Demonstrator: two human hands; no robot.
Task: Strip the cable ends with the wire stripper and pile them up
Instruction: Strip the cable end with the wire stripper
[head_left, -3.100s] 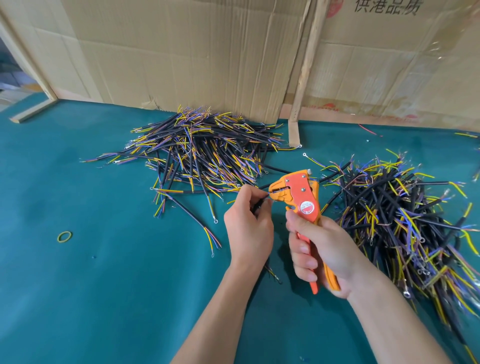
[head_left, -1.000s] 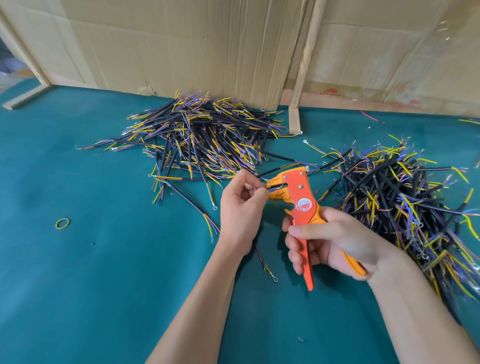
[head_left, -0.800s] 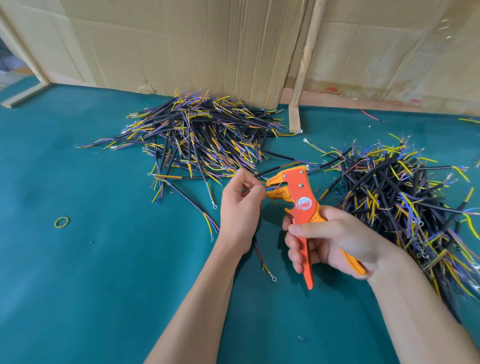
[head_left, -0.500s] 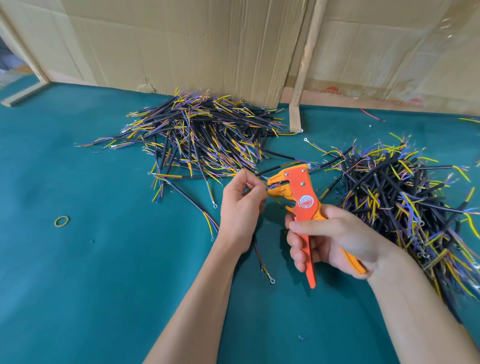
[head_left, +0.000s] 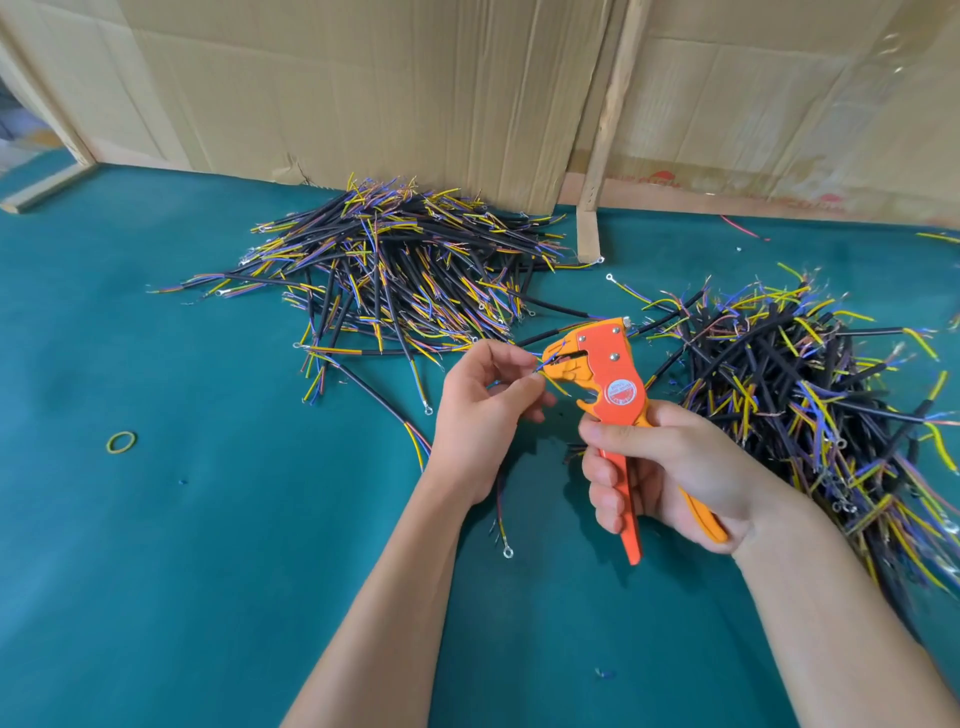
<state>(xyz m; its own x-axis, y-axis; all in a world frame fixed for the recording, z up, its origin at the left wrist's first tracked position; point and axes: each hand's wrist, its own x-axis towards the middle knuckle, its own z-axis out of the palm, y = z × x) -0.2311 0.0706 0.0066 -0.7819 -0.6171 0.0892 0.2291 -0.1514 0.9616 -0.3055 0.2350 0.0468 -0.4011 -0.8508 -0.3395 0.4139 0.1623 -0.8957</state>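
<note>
Across the green counter (head_left: 156, 571), two heaps of cut cable: one pile (head_left: 395, 275) by the cardboard wall (head_left: 363, 78), another pile (head_left: 810, 395) at right. Between them, the right hand (head_left: 670, 467) grips the orange wire stripper (head_left: 608, 384), whose handles, spread a second ago, now sit closer as its head bites. The left hand (head_left: 483, 415) pinches the cable (head_left: 540, 366), black-sheathed with blue and yellow cores, one core fed into the head; its ring-terminal end trails below. Judged: a strip is under way.
</note>
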